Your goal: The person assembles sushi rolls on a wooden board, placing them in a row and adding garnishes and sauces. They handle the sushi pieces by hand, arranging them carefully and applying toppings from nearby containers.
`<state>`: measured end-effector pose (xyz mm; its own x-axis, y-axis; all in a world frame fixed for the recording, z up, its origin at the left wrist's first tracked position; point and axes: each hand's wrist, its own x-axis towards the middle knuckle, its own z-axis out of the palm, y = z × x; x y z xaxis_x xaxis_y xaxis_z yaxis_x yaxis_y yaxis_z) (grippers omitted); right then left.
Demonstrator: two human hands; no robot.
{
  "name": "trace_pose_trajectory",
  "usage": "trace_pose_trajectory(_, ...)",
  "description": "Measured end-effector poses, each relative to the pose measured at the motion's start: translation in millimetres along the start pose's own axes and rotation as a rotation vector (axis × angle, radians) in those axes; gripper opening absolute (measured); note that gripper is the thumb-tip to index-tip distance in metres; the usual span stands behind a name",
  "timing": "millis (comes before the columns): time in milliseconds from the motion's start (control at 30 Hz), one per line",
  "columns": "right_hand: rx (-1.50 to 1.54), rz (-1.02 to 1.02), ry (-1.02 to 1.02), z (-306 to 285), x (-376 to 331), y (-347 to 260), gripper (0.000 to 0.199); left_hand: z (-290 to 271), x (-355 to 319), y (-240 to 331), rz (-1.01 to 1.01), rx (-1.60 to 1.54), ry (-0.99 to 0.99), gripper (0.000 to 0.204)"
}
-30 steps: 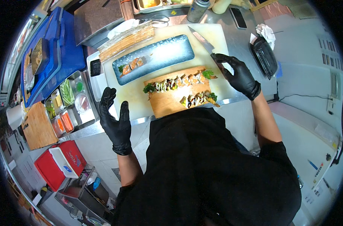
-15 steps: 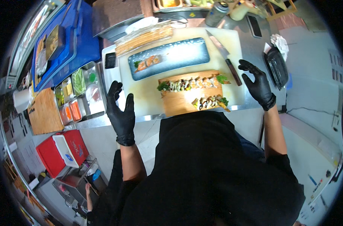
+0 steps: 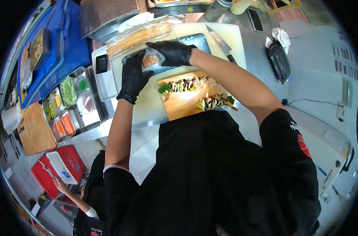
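Left hand point(image 3: 132, 78): black glove, resting on near-left end of the dark rectangular plate point(image 3: 194, 40), fingers pointing up-screen, close together & slightly curled at the plate edge; cannot tell if pinching anything.
Right hand point(image 3: 172, 53): black glove, reaching across from the right, lying over the middle of the plate, fingers point(image 3: 153, 46) bent down twd the orange sushi pieces point(image 3: 149, 60); contact w/ the pieces hidden by the glove, cannot tell.
Orange sushi pieces: sitting on the left part of the dark plate, betw. both hands, just beside left fingertips.
Dark plate: lying on the white cutting board point(image 3: 147, 108), far side of it, tilted a bit in the view.
Wooden board point(image 3: 183, 104): lying on the cutting board nearer the person, just below the plate; carrying two rows of sushi roll point(image 3: 186, 84) w/ green leaf at the ends, sauce on top.
Knife point(image 3: 220, 42): lying on the cutting board, right of the plate, blade pointing up-left.
Bamboo mat point(image 3: 137, 36): wrapped in clear film, lying up-left of the plate.
Ingredient tubs point(image 3: 64, 110): sitting in metal tray at left of the bench, green & orange contents.
Black tray point(image 3: 280, 63): standing on the bench at far right, well apart from hands.
Other person point(image 3: 74, 196): showing at lower left, arm stretching twd a red box point(image 3: 53, 173).
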<state>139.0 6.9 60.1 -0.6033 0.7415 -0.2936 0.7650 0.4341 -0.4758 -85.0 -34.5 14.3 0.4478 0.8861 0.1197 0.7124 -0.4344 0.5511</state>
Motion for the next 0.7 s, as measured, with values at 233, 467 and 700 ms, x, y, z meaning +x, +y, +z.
trace_pose_trajectory(233, -0.017, -0.153, 0.339, -17, -30, 54, 0.071, 6, 9, 0, 0.006, 0.068, 0.003, 0.076)
trace_pose_trajectory(467, 0.226, 0.275, 0.542, -78, -193, 85, 0.047, -13, -12, 10, -0.143, -0.124, 0.084, 0.073)
trace_pose_trajectory(700, 0.297, 0.536, 0.599, -8, -314, 95, 0.041, -28, -68, 21, -0.260, -0.208, 0.274, 0.061)
